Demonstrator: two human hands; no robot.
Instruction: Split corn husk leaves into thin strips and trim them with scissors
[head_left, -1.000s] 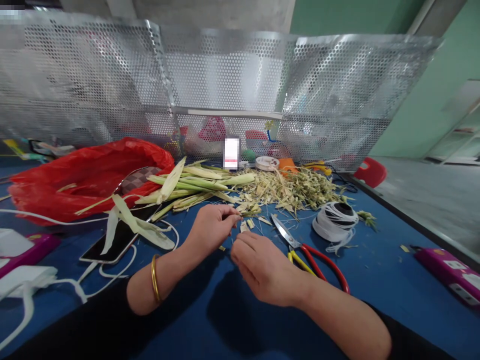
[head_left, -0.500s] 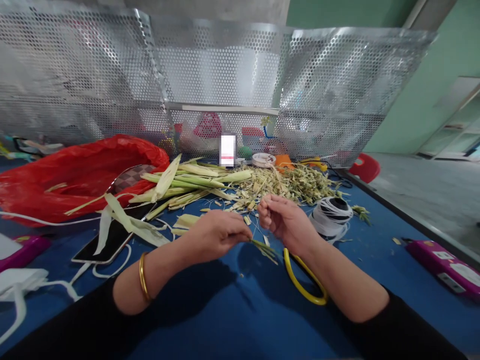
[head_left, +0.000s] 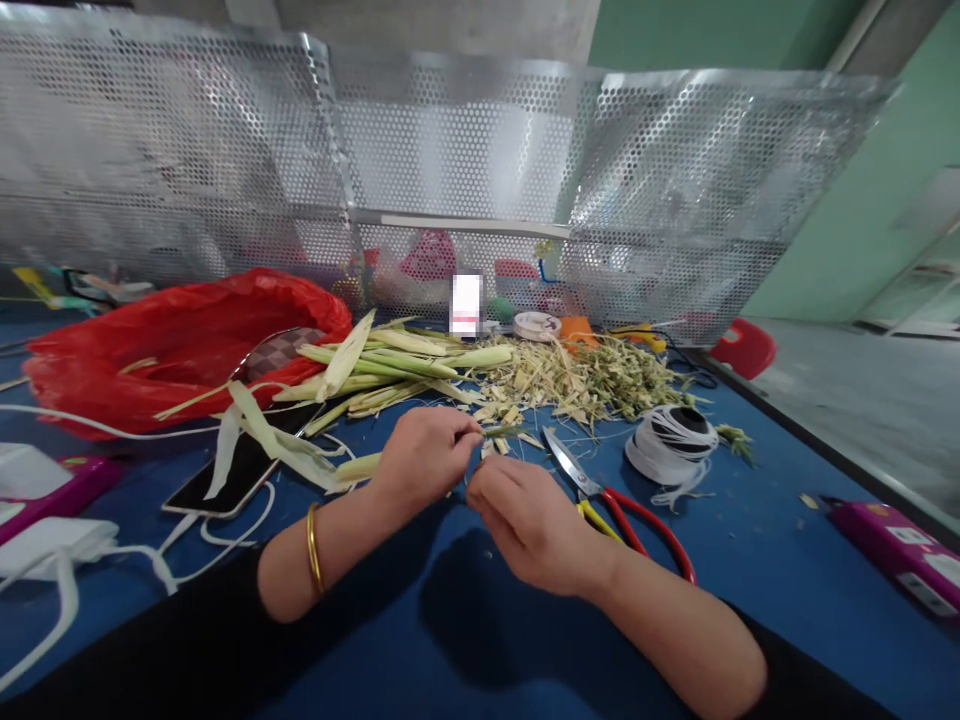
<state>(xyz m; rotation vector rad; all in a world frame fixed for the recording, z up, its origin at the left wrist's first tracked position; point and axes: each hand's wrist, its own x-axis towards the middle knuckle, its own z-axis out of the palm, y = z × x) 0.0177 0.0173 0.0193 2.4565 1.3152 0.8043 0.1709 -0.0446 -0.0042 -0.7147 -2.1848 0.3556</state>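
My left hand (head_left: 427, 450), a gold bangle on its wrist, is closed in a pinch on a small green stalk bundle (head_left: 504, 431) whose tip points right. Just below it, my right hand (head_left: 529, 520) has its fingers pressed together near the left fingertips. Whatever thin thing it may pinch is too small to make out. Beside the right hand lie scissors (head_left: 592, 488) with red and yellow handles, blades pointing up and left. A spool of white thread (head_left: 667, 455) stands further right, loose strands around it.
Long pale-green husks (head_left: 397, 362) lie beyond my hands, with a heap of dry clippings (head_left: 585, 375) to their right. At left are a red plastic bag (head_left: 150, 340), a phone (head_left: 232, 480) and white cables. A perforated screen (head_left: 450, 150) closes the far side.
My right hand has moved left and down, close to my left hand. The bundle has swung from pointing down-right to nearly level. The scissors' blades and red handle now show.
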